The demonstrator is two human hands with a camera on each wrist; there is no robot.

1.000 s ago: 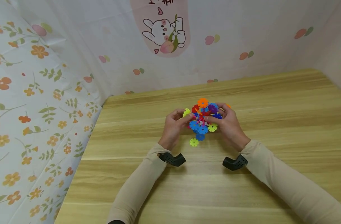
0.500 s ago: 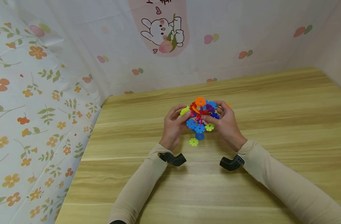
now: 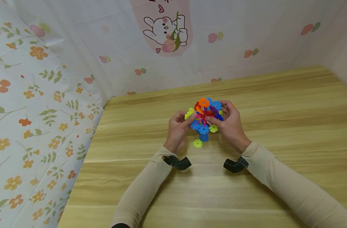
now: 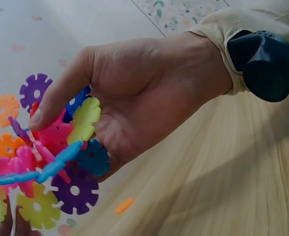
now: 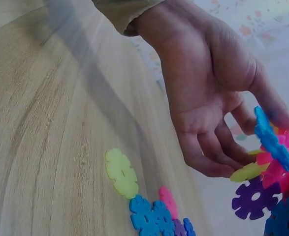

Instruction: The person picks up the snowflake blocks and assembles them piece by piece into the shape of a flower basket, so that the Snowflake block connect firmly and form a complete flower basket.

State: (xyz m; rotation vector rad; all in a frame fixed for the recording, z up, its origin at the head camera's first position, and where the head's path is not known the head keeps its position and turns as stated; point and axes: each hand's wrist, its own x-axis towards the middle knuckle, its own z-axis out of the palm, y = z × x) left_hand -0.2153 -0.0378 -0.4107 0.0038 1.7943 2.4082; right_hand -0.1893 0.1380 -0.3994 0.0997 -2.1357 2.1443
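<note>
While the person's left hand (image 3: 176, 130) pinches the left side of a round bunch of flower-shaped plastic discs in many bright colours (image 3: 203, 120), too hard a squeeze could pop some apart. Its grip is almost closed, with the thumb in front and the fingers bent behind. Just beside that thumb sits a yellow-green plastic disc with little notches (image 3: 188, 116). It sticks out at the edge, so the hand could knock it crooked.

The bunch is between both hands, up over the pale wooden desk (image 3: 110, 177). Its discs seem to be joined only by thin notches, so twisting the two sides different ways could break it up.

Below it, a flat yellow-green plastic disc (image 3: 197, 143) and a flat blue plastic disc (image 3: 203, 138) lie on the desk. If bits drop, they could get mixed up with these.

To the right, the person's right hand (image 3: 232, 125) has a small grip too, pinching the other side of the bunch. Its thumb hides some joints, so a loose disc there may not get seen. Past that hand, a little orange plastic disc (image 4: 124, 205) lies on the desk, where a knuckle could flick it away.
</note>
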